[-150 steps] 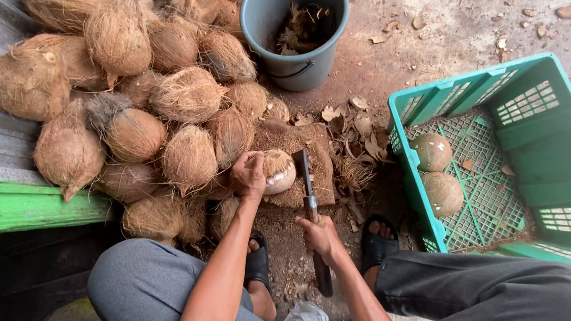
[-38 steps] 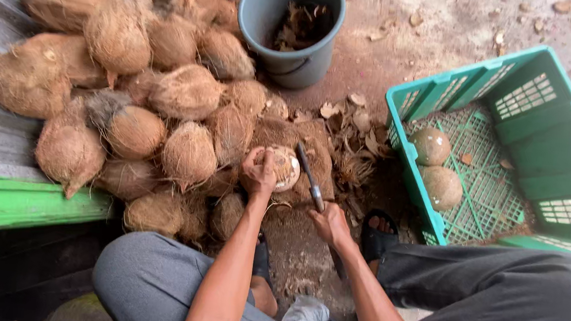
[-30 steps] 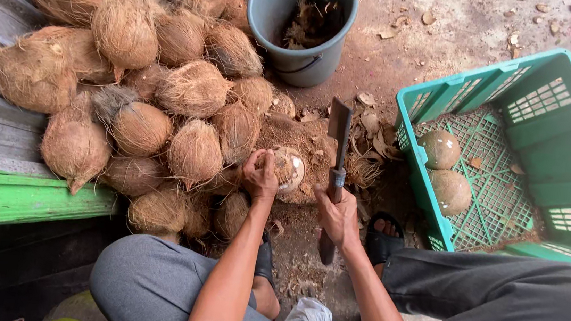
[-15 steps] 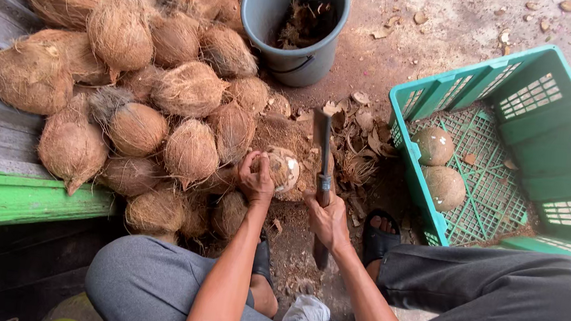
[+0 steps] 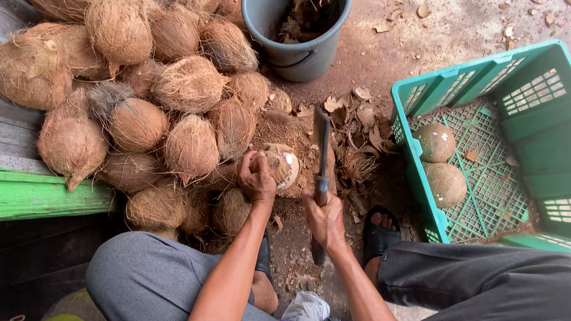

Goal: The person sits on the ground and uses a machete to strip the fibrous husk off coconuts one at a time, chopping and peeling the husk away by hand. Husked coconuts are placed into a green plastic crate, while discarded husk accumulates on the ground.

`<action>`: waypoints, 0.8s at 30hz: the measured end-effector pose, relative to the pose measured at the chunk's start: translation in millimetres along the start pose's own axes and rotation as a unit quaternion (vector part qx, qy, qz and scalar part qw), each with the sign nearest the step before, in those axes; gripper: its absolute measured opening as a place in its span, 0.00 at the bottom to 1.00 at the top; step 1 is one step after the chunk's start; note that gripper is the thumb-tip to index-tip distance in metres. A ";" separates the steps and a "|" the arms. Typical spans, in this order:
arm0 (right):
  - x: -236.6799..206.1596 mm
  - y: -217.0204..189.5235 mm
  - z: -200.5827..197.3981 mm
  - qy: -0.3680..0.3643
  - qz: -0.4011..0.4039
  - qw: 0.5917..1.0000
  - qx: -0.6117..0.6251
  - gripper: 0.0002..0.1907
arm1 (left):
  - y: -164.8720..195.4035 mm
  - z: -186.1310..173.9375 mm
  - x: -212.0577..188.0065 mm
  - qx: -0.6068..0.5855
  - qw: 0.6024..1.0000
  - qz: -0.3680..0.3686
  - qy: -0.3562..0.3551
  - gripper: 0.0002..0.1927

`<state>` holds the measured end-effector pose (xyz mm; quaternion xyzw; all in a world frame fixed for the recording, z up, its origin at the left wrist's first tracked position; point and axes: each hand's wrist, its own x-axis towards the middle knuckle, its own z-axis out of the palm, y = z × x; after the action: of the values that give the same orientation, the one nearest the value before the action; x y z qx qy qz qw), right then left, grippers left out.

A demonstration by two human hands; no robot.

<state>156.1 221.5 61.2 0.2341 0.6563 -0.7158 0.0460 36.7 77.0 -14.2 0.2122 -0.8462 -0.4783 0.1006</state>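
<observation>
My left hand [image 5: 256, 179] grips a partly peeled coconut [image 5: 281, 164] resting on a wooden block [image 5: 281, 129] in front of me. My right hand [image 5: 325, 219] is closed around the handle of a long knife [image 5: 321, 150]. Its blade points away from me and stands just right of the coconut, close to it but apart. Both forearms reach out between my knees.
A heap of fibrous brown coconuts [image 5: 140, 77] fills the left. A grey bucket [image 5: 297, 22] with husk scraps stands at the top. A green plastic crate [image 5: 510, 147] on the right holds two trimmed coconuts [image 5: 442, 162]. Husk chips [image 5: 362, 129] litter the dirt; my sandalled foot [image 5: 382, 232] is beside the crate.
The knife was raised and swung near the coconut over the last seconds. Its blade now stands upright just right of the coconut. My left hand has kept hold of the coconut.
</observation>
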 end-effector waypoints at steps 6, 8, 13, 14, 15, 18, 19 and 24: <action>4.4 19.7 -19.1 -0.058 0.168 0.975 -0.136 0.16 | -0.9 0.3 5.1 -0.096 0.995 -0.031 -0.015 0.20; 3.5 32.0 -28.1 -0.046 0.156 0.965 -0.207 0.17 | -2.5 -2.1 6.1 -0.085 0.995 -0.028 -0.045 0.23; 8.9 58.4 -24.1 -0.049 0.111 0.956 -0.267 0.16 | 3.9 -3.6 -12.8 -0.085 0.992 -0.089 -0.019 0.37; 8.9 60.7 -21.5 -0.038 0.077 0.953 -0.290 0.16 | 8.4 -1.7 -21.0 -0.146 0.984 -0.104 -0.004 0.46; 8.2 61.2 -20.0 -0.026 0.045 0.949 -0.311 0.15 | 13.6 -0.5 -28.8 -0.204 0.972 -0.119 0.009 0.55; 3.0 52.8 -19.7 -0.030 0.036 0.961 -0.273 0.15 | 28.4 -7.6 -39.2 -0.116 0.985 -0.123 -0.035 0.55; 0.8 47.1 -20.0 -0.033 0.074 0.968 -0.238 0.16 | 32.4 -13.2 -40.5 -0.109 0.983 -0.140 -0.034 0.55; -9.8 15.9 -18.6 -0.035 0.111 0.978 -0.175 0.20 | 48.4 -42.2 -37.1 -0.182 0.966 -0.182 -0.020 0.56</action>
<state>175.9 234.9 49.9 0.2682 0.7393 -0.5882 0.1884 72.8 83.5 50.3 0.3311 -0.6941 -0.6384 0.0314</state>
